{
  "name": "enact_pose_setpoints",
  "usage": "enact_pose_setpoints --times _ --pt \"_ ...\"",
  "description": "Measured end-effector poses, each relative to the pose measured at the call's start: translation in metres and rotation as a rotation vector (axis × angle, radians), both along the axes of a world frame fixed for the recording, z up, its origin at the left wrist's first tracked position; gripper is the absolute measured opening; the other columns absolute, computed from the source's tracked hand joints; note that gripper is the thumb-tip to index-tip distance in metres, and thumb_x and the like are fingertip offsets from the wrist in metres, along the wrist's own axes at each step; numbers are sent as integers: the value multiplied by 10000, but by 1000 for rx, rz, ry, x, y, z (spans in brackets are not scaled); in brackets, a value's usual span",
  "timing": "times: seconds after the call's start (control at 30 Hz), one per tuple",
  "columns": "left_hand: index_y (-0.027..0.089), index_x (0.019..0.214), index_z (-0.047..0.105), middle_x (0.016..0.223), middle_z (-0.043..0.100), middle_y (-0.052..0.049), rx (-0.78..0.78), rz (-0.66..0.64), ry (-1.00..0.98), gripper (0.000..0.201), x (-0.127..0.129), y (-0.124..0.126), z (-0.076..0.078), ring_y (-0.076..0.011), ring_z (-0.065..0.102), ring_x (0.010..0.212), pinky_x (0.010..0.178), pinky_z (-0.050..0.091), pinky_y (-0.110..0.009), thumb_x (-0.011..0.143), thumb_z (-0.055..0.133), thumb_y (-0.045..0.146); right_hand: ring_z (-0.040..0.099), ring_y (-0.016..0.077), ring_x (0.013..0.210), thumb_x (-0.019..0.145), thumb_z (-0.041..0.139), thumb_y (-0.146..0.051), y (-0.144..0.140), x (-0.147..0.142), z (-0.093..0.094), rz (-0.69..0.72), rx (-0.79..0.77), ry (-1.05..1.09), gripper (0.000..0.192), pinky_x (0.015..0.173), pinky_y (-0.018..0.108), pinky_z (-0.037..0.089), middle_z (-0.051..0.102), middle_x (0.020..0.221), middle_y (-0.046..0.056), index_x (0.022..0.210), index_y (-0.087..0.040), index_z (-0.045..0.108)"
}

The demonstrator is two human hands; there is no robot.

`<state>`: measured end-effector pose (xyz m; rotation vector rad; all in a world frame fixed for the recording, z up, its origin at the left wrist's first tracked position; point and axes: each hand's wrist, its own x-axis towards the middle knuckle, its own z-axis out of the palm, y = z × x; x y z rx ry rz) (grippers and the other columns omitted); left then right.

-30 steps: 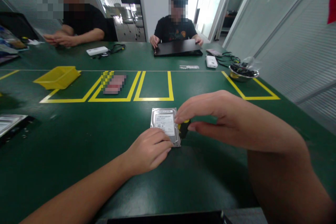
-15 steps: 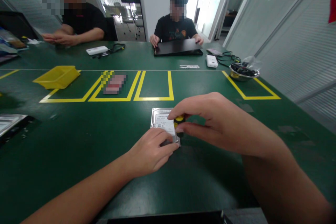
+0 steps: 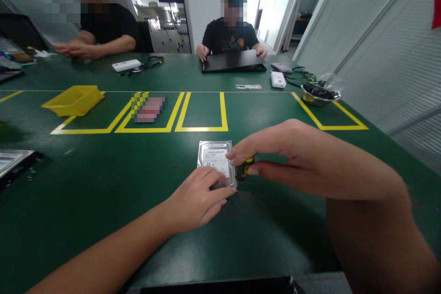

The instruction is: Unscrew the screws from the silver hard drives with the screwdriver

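Note:
A silver hard drive (image 3: pixel 212 152) with a white label lies flat on the green table in front of me. My left hand (image 3: pixel 197 200) grips its near end, thumb at the near right corner and fingers bent over the label. My right hand (image 3: pixel 292 161) pinches a short black-and-yellow screwdriver (image 3: pixel 245 168) between thumb and fingers. It is at the drive's right edge, its handle tilted to the right. The screwdriver's tip is not visible, so whether it sits in a screw I cannot tell.
Another drive-like silver device (image 3: pixel 17 163) lies at the left edge. Beyond are a yellow bin (image 3: pixel 74 101), a blurred-out reddish item (image 3: pixel 149 109), yellow tape outlines and a metal bowl (image 3: pixel 320 96) of cables. Across the table, one person holds a black laptop (image 3: pixel 234 60); another sits left.
My right hand and the screwdriver have shifted slightly right, and the handle leans more to the right. More of the drive's label shows. My left hand stays on the drive.

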<state>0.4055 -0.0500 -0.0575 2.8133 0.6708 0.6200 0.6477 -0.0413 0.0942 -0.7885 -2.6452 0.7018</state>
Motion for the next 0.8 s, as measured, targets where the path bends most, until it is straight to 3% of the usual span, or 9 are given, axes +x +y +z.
enact_pose_setpoints --times 0.2,0.8 --pt "211 1218 651 1106 600 -104 4 -2 -6 331 0 0 0 -254 533 994 875 472 -443 900 566 183 580 134 1067 952 522 -111 2 1 1 59 12 24 234 952 255 443 642 1173 55 1135 -162 659" --pt "208 1219 648 1120 611 -109 49 -5 -10 323 -1 -1 -2 -257 548 1007 881 482 -453 908 561 189 646 98 1035 927 511 -37 3 4 7 136 -113 36 267 919 176 465 697 1151 50 1103 -139 684"
